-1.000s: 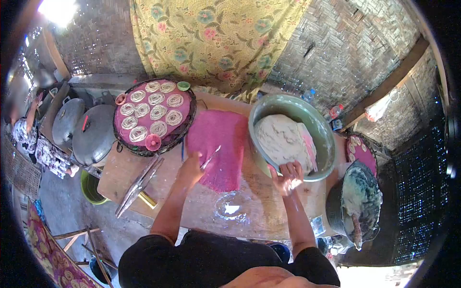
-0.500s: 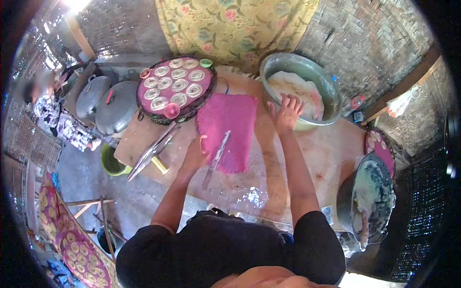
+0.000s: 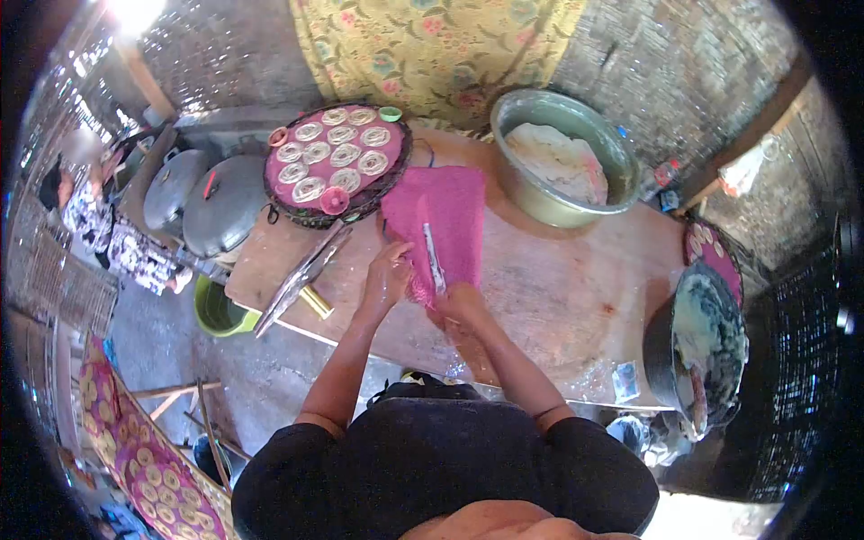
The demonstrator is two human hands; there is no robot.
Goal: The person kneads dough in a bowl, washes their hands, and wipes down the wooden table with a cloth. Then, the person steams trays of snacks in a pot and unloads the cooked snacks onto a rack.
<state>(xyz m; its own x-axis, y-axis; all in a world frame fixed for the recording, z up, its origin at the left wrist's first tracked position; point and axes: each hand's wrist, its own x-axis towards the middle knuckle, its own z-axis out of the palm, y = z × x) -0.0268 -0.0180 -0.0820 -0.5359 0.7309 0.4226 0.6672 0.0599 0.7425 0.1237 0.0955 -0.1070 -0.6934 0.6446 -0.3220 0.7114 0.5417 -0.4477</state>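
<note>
A magenta woven cloth (image 3: 456, 211) lies flat on the wooden table in front of me. My left hand (image 3: 389, 273) is closed at its lower left edge, with the fabric pinched and bunched beside the fingers. At the cloth's near end my right hand (image 3: 461, 304) is wrapped round the handle of a knife (image 3: 431, 250). Its pale, smeared blade points away from me over the cloth; the handle is hidden in the hand. Beyond my left hand sits a round tray (image 3: 292, 155) lined with magenta cloth, bearing several coiled pale dough rings and small cups.
A large basin (image 3: 565, 214) holding a pale cloth-covered mass stands at the back right. Lidded pots (image 3: 227, 209) stand left, near a seated person (image 3: 117, 225). Foil-like strips (image 3: 301, 281) and a gold cylinder (image 3: 316, 301) lie left on the table (image 3: 576, 297). A batter-smeared pot (image 3: 702, 333) stands right.
My right hand has come from the basin down to the knife and closed on its handle. My left hand has shifted slightly right along the cloth's edge.
</note>
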